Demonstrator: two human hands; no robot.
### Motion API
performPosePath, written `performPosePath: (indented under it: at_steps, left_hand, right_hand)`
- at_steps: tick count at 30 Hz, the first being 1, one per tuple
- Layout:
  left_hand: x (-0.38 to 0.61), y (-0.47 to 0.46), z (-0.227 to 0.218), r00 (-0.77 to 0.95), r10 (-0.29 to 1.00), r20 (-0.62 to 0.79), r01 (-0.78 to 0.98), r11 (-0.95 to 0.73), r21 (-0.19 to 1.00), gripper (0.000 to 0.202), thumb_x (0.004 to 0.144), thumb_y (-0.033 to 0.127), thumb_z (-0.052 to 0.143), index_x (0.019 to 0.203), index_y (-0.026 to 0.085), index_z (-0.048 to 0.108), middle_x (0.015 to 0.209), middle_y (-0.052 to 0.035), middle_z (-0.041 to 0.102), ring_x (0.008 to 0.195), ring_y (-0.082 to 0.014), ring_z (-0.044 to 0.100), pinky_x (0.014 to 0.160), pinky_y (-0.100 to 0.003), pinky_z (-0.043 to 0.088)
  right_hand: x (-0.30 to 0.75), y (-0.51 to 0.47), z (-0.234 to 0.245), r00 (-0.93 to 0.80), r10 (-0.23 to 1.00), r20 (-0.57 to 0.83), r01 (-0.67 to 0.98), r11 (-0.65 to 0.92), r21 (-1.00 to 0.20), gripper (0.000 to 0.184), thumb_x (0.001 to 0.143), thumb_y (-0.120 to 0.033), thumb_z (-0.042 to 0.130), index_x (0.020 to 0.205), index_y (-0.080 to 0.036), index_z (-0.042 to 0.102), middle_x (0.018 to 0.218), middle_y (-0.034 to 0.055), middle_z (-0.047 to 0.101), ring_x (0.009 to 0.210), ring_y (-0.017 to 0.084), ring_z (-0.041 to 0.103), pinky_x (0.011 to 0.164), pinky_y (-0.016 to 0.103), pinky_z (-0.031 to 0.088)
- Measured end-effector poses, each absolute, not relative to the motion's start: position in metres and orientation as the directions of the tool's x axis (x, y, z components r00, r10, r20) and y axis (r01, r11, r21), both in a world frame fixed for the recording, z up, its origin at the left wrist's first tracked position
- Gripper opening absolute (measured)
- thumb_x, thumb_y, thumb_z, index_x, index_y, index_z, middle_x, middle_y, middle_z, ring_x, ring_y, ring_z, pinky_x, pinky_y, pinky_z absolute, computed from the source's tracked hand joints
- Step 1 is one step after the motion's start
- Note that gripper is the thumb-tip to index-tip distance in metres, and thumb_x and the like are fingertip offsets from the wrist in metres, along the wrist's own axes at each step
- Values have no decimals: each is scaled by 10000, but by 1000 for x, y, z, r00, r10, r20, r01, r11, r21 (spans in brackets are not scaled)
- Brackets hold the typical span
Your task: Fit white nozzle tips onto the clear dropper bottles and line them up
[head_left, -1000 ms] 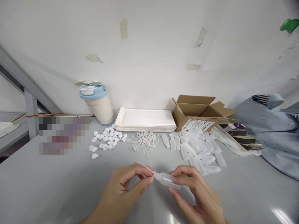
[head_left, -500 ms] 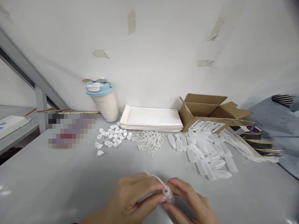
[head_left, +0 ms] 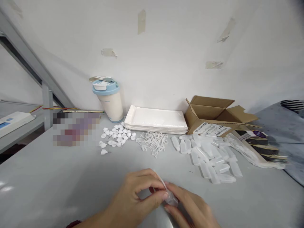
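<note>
Your left hand (head_left: 133,196) pinches a thin strap (head_left: 159,180) at the neck of the small bottle (head_left: 171,199) that your right hand (head_left: 190,209) pinches, at 6 o'clock over the table (head_left: 59,183). I think this one is half done. Loose bottles (head_left: 209,155) at 2 o'clock, straps (head_left: 153,141) at 12 and caps (head_left: 116,136) at 11 are left.

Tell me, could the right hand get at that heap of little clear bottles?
Probably yes. Only bare table lies between the right hand and the heap of bottles, ahead to its right. But it and the left hand both pinch one small bottle, so it isn't free.
</note>
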State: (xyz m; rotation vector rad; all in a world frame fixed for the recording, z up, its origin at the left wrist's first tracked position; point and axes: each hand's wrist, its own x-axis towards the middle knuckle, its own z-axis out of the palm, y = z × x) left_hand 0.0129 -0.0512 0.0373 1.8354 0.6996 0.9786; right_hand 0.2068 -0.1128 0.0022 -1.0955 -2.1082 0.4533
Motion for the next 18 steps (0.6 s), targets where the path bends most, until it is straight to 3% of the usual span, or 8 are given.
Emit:
performPosePath:
  at_steps: [5, 8, 10, 13, 15, 18]
  left_hand:
    - [14, -51, 35, 514, 785, 345, 94, -451, 887, 83, 811, 146, 658, 754, 206, 657, 669, 26, 659, 615, -114, 626, 600, -193, 534]
    - [14, -52, 30, 529, 742, 413, 128, -550, 825, 59, 844, 156, 643, 827, 212, 635, 718, 25, 670, 640, -110, 630, 608, -188, 540]
    - [14, -53, 26, 515, 671, 534, 149, -683, 715, 78, 881, 150, 611, 939, 200, 622, 801, -9, 688, 697, -124, 645, 647, -208, 556]
    - [15, -54, 20, 505, 505, 700, 212, -859, 466, 159, 912, 114, 544, 1062, 124, 596, 860, -90, 675, 757, -169, 641, 647, -260, 558]
    - [17, -55, 22, 534, 397, 747, 247, -918, 311, 186, 910, 82, 502, 1070, 86, 596, 826, -103, 661, 757, -191, 633, 619, -282, 552]
    - [17, -56, 33, 609, 329, 722, 305, -937, 171, 205, 891, 39, 478, 1030, 107, 613, 821, -84, 678, 802, -210, 658, 670, -303, 572]
  right_hand:
    - [205, -111, 4, -358, 812, 462, 494, 584, -644, 543, 940, -184, 540, 1435, -292, 345, 1134, 84, 740, 924, 193, 742, 811, 248, 599]
    - [205, -114, 6, -281, 873, 399, 450, 487, -749, 548, 890, -148, 604, 1382, -324, 441, 1093, 48, 755, 837, 181, 746, 763, 235, 603]
    - [203, -115, 7, -217, 936, 277, 357, 340, -870, 452, 878, -195, 627, 1307, -302, 536, 989, 39, 767, 783, 181, 735, 721, 245, 603]
    - [200, -114, 11, -188, 982, 28, 34, 35, -999, 328, 882, -340, 643, 1195, -247, 611, 878, 43, 734, 766, 184, 710, 704, 287, 590]
    - [199, -111, 15, -221, 972, -81, -163, -119, -979, 315, 867, -373, 673, 1149, -242, 620, 883, 30, 699, 768, 165, 689, 700, 286, 569]
    - [199, -108, 19, -264, 957, -122, -299, -202, -933, 294, 848, -351, 710, 1109, -244, 626, 899, 12, 661, 781, 141, 655, 696, 273, 530]
